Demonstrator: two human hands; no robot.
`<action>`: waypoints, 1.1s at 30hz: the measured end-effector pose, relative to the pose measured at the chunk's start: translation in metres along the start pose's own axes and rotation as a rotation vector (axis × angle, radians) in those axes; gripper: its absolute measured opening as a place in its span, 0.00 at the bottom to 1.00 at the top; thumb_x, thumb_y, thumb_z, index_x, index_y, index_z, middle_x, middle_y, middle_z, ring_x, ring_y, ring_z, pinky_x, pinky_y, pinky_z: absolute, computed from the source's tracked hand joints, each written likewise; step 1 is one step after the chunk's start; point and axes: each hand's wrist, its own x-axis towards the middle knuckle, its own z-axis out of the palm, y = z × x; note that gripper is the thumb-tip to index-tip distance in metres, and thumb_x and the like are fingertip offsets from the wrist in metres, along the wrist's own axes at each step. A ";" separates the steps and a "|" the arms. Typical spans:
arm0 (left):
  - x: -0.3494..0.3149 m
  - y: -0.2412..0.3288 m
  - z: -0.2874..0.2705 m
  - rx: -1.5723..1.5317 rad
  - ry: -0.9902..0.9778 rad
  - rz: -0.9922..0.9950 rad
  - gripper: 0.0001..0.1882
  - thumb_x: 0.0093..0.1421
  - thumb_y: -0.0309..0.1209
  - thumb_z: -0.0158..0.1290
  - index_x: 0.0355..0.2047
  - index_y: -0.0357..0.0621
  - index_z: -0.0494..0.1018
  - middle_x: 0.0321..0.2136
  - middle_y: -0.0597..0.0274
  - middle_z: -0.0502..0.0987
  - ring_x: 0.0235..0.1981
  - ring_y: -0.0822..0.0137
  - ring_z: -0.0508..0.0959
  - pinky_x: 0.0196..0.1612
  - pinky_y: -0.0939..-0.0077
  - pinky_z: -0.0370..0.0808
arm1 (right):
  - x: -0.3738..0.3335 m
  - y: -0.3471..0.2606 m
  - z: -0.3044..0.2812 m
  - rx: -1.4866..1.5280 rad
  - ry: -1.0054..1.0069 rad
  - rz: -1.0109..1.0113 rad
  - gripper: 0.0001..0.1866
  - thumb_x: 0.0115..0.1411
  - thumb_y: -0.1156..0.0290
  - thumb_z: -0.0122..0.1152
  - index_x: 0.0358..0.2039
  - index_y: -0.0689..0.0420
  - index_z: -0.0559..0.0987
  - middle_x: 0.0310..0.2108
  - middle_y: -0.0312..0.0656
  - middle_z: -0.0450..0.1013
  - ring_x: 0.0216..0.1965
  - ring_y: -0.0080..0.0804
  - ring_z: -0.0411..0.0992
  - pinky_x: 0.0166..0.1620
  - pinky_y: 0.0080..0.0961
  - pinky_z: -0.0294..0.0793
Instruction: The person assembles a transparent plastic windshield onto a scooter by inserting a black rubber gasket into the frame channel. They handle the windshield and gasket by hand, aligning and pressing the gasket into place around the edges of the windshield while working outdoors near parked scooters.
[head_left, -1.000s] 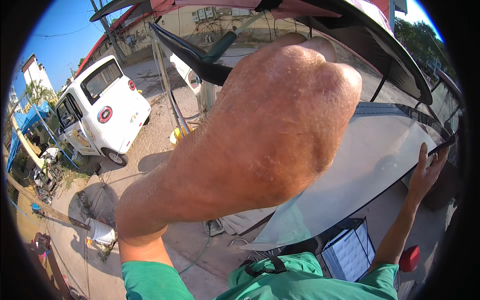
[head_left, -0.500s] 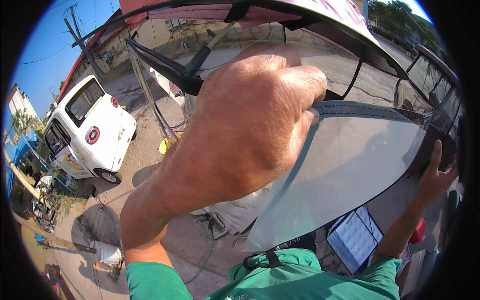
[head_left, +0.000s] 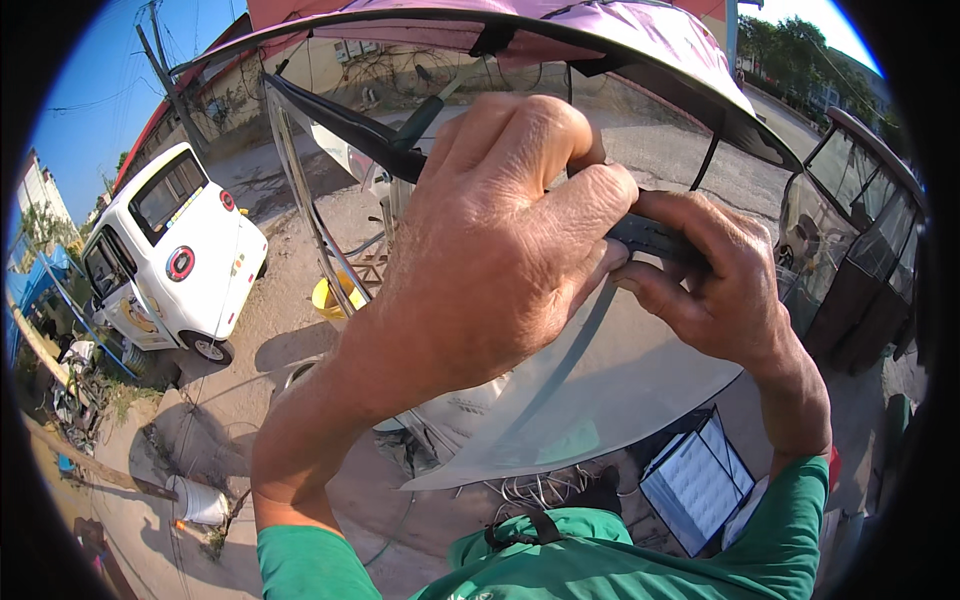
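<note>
Sheeting (head_left: 650, 350) hangs below both hands (head_left: 500, 240), apparently pinched along one edge.

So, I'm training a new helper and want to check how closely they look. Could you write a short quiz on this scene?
1. What do the left hand and right hand hold together?
a) the rim of a white bucket
b) the dark band along the clear sheet
c) the pink canopy
2. True or false: the white vehicle stands off to the person's right.
3. Fill in: the person's sleeves are ____.

Key:
1. b
2. False; the white vehicle stands to the left.
3. Green
</note>
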 end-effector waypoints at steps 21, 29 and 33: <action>-0.138 0.054 0.059 -0.011 0.278 -0.342 0.18 0.57 0.38 0.69 0.42 0.41 0.83 0.58 0.47 0.72 0.60 0.43 0.71 0.61 0.53 0.68 | -0.011 -0.018 -0.022 -0.110 0.057 -0.070 0.20 0.47 0.71 0.81 0.40 0.59 0.81 0.27 0.41 0.80 0.23 0.30 0.80 0.27 0.25 0.77; -0.140 0.051 0.068 0.012 0.347 -0.342 0.18 0.49 0.28 0.72 0.42 0.45 0.83 0.57 0.50 0.72 0.60 0.45 0.70 0.59 0.53 0.69 | 0.002 -0.020 -0.012 -0.120 0.050 -0.046 0.23 0.50 0.71 0.80 0.46 0.59 0.80 0.36 0.45 0.83 0.30 0.36 0.84 0.33 0.29 0.83; -0.143 0.049 0.071 -0.007 0.336 -0.335 0.17 0.52 0.28 0.71 0.43 0.44 0.81 0.58 0.49 0.71 0.63 0.42 0.69 0.63 0.52 0.67 | 0.006 -0.019 -0.008 -0.180 0.053 -0.089 0.24 0.51 0.72 0.78 0.48 0.59 0.80 0.36 0.46 0.83 0.30 0.35 0.84 0.33 0.29 0.82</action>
